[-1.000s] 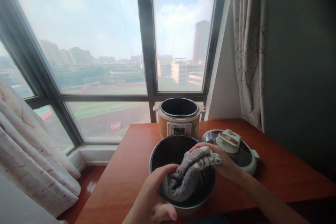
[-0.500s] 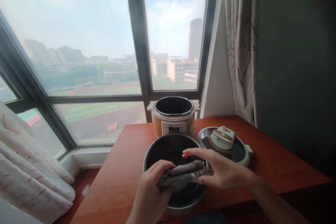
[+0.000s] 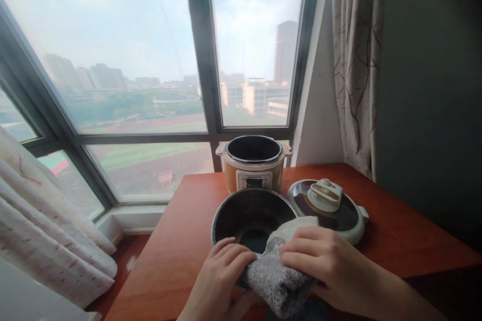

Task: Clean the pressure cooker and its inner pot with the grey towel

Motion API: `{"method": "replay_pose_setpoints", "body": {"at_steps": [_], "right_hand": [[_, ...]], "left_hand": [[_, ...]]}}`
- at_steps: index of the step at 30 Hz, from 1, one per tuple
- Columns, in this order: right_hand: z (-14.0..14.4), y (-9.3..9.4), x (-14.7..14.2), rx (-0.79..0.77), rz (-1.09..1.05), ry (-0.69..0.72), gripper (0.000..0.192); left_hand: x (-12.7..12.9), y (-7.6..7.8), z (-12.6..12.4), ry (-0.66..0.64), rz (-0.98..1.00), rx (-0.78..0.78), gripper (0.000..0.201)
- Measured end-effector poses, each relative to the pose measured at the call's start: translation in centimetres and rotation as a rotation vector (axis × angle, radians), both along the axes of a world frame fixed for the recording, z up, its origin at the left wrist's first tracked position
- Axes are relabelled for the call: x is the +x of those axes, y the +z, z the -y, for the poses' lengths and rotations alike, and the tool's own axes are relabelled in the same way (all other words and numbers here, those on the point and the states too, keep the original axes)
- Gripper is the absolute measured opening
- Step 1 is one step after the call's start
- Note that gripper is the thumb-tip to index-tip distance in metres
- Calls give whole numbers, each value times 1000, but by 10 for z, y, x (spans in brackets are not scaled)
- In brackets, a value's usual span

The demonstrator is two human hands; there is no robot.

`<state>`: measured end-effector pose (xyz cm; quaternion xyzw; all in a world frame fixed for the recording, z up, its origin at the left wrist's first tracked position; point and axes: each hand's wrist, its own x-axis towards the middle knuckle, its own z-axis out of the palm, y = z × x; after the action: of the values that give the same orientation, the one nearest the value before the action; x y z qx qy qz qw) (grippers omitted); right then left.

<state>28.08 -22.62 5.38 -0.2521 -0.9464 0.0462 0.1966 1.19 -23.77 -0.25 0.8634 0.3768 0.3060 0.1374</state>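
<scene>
A large dark-framed glass window [image 3: 143, 60] fills the upper left and centre of the frame, its thick upright post [image 3: 201, 50] running down the middle. Hazy daylight comes through it, showing a pale cloudy sky, distant buildings and a green field. A white patterned curtain [image 3: 45, 230] bunches at the lower left, and a beige curtain with dark branch markings [image 3: 356, 60] hangs at the upper right. Beside it, a dark grey-green wall [image 3: 433, 90] takes the right edge. A reddish-brown wooden table [image 3: 399, 230] spans the lower frame, above a glossy reddish floor [image 3: 126, 261].
</scene>
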Motion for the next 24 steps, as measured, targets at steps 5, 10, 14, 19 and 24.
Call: {"method": "replay_pose_setpoints", "body": {"at_steps": [5,10,14,19,24], "right_hand": [[20,-23,7,107,47,-15,26],[20,-30,24,19,-9,34,39],[19,-11,18,-168,19,-31,31],[8,-18,-25,-180,72,-46,45],[0,-45,-61,-84,201,-76,60]], "left_hand": [[-6,1,1,-70,-90,5,41],[-3,4,5,-46,-88,-10,45],[-1,4,6,-30,-73,-3,51],[-1,2,8,-34,-34,-1,55],[2,-3,14,108,16,26,59]]}}
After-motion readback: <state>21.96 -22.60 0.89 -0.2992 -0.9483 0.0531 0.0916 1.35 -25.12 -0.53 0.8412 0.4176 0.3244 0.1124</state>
